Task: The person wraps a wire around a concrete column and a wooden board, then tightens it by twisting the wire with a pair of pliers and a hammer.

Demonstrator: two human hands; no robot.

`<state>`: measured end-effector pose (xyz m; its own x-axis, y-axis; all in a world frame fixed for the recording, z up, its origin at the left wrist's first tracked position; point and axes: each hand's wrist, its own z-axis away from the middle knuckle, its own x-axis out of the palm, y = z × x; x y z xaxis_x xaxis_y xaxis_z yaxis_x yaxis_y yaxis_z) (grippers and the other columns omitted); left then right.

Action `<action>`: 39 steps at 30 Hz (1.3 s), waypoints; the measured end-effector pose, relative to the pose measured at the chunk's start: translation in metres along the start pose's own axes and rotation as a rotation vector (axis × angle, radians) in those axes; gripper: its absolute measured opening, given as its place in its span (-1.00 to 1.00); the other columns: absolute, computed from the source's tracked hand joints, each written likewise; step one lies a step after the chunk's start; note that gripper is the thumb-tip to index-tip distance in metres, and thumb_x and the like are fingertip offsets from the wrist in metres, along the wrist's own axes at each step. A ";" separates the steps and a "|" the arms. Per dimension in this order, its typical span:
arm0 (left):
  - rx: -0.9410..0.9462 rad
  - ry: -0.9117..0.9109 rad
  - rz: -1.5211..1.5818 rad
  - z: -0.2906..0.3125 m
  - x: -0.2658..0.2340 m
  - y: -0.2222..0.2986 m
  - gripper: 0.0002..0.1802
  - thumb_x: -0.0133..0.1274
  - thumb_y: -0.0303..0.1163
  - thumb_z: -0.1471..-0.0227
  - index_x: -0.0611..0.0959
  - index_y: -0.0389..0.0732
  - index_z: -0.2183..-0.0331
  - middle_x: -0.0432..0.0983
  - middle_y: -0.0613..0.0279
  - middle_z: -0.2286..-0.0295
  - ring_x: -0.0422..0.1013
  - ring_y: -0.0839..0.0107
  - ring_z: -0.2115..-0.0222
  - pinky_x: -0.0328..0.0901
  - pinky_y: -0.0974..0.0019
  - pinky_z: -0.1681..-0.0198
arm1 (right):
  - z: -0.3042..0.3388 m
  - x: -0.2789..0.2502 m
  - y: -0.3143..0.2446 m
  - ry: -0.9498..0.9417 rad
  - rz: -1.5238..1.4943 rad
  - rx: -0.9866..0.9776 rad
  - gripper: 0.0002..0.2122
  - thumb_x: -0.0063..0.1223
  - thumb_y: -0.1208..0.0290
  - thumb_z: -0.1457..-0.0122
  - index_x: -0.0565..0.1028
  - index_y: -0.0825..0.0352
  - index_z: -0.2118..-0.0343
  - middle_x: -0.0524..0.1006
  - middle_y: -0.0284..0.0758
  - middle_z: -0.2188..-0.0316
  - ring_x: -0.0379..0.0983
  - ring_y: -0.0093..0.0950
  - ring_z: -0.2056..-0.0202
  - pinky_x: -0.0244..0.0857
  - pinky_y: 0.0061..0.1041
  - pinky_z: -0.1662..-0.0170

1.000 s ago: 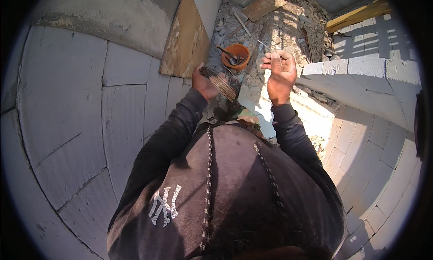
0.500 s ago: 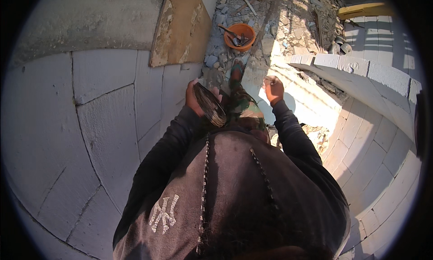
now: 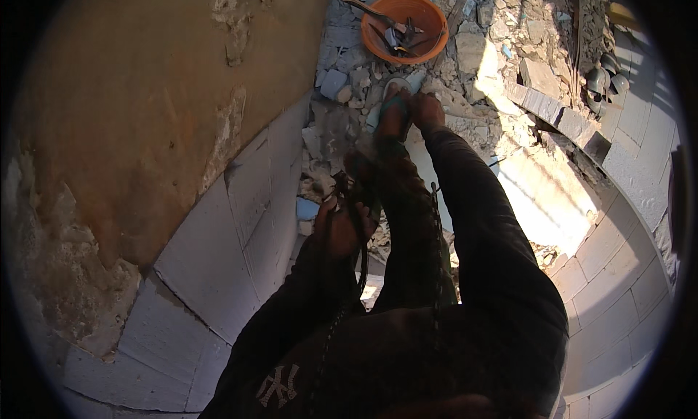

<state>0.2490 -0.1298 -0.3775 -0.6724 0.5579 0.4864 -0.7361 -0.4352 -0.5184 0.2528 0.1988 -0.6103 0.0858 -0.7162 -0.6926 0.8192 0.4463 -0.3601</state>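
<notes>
My left hand (image 3: 342,226) is low in front of my body, in deep shade, its fingers closed round a coil of dark wire (image 3: 364,252). Thin strands of the coil hang down past the hand toward my sleeve. My right hand (image 3: 427,111) reaches forward beside my foot (image 3: 395,108), which wears a sandal. Its fingers are curled closed, and whatever they hold, if anything, is hidden. Just beyond that hand stands an orange basin (image 3: 372,44) with several hand tools in it. A wooden handle (image 3: 363,9) sticks out over its left rim.
Broken rubble (image 3: 465,84) covers the ground around the basin. A worn brown board (image 3: 167,77) leans along the left, above a wall of pale blocks (image 3: 211,252). On the right a curving block wall (image 3: 618,273) rises, with small metal cups (image 3: 600,81) beyond it.
My body has bent forward, and the basin appears nearer. My right hand has moved forward and inward, next to my foot. The wire coil stays in my left hand, now turned more edge-on.
</notes>
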 end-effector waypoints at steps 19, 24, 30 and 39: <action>0.128 0.349 -0.202 -0.041 0.002 0.032 -0.32 0.00 0.15 -0.18 0.44 -0.24 -0.05 0.42 0.11 0.12 0.39 0.22 0.19 0.32 0.10 0.10 | -0.096 0.098 -0.013 -0.127 0.408 0.093 -0.61 -0.13 0.11 -0.31 0.62 0.24 0.03 0.49 -0.21 -0.08 0.41 -0.15 -0.13 0.36 -0.15 -0.13; 0.139 0.389 -0.196 -0.041 0.007 0.032 -0.30 0.00 0.17 -0.17 0.44 -0.25 -0.04 0.45 0.10 0.14 0.40 0.19 0.18 0.33 0.08 0.09 | -0.095 0.097 -0.019 -0.122 0.385 0.141 -0.57 -0.11 0.09 -0.30 0.53 0.33 -0.03 0.44 -0.18 -0.11 0.36 -0.12 -0.16 0.35 -0.13 -0.15; 0.111 0.280 -0.178 -0.035 -0.003 0.032 -0.26 0.02 0.21 -0.14 0.43 -0.24 -0.07 0.48 0.13 0.11 0.44 0.21 0.15 0.34 0.08 0.03 | -0.061 0.059 -0.024 0.182 0.003 -0.011 -0.62 -0.07 0.09 -0.30 0.46 0.37 0.11 0.45 -0.08 0.01 0.37 -0.04 -0.11 0.33 -0.12 -0.12; 0.052 0.275 -0.159 -0.005 0.042 0.008 -0.27 0.09 0.25 -0.07 0.50 -0.29 0.11 0.51 0.07 0.24 0.49 0.12 0.28 0.39 0.02 0.09 | -0.005 -0.085 -0.080 0.497 -0.374 -0.053 -0.71 0.03 0.29 -0.31 0.52 0.41 0.07 0.59 -0.04 0.23 0.53 -0.07 0.16 0.37 -0.19 0.06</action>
<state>0.2155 -0.1062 -0.3646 -0.5075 0.7890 0.3464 -0.8380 -0.3586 -0.4112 0.1770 0.2267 -0.5256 -0.4859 -0.4995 -0.7173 0.7124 0.2491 -0.6560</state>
